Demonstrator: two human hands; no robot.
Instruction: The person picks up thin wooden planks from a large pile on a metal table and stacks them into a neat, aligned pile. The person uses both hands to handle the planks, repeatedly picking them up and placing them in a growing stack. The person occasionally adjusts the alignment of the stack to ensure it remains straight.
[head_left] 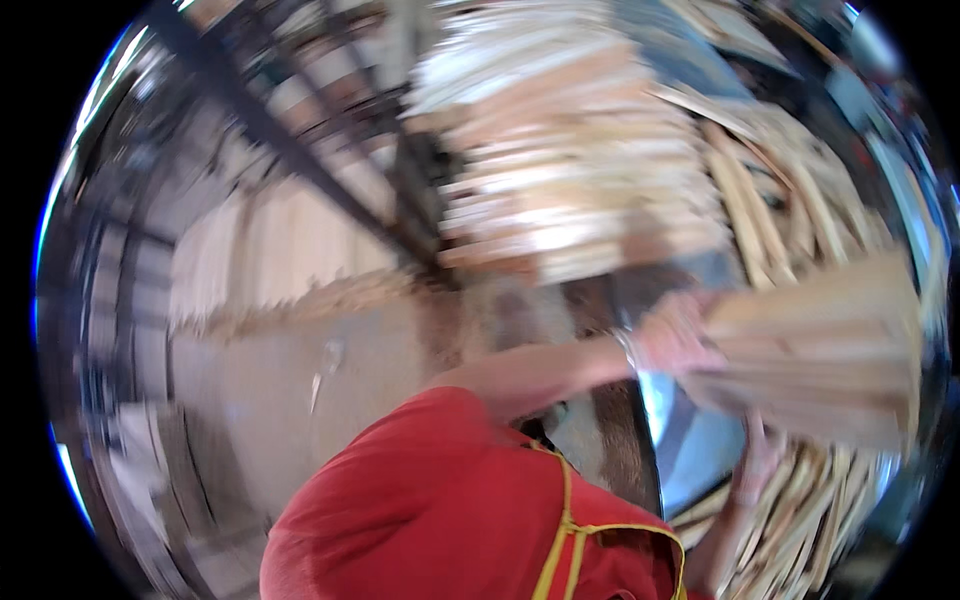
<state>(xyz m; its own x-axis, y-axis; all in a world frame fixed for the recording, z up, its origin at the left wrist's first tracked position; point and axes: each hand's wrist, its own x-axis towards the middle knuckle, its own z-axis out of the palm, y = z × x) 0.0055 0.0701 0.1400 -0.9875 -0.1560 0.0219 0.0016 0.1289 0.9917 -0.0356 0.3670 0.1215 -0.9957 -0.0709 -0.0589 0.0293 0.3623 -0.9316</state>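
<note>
A bundle of pale wooden slats (pixel 815 340) is held up at the right, blurred by motion. My left hand (pixel 680 335) reaches across and is closed round the bundle's near left end, with a light band at the wrist. My right hand (pixel 762 448) grips the lower side of the same bundle; its fingers are partly hidden by the wood. Below the bundle lies a shiny blue-grey surface (pixel 685 450), perhaps a metal tabletop.
A large stack of light wooden slats (pixel 590 160) stands ahead. Loose strips (pixel 800 520) are heaped at the lower right, and more sticks (pixel 760 200) lie beyond the bundle. A dark metal post (pixel 290 150) slants on the left, beside pale boards (pixel 290 240) and the dusty floor (pixel 290 390).
</note>
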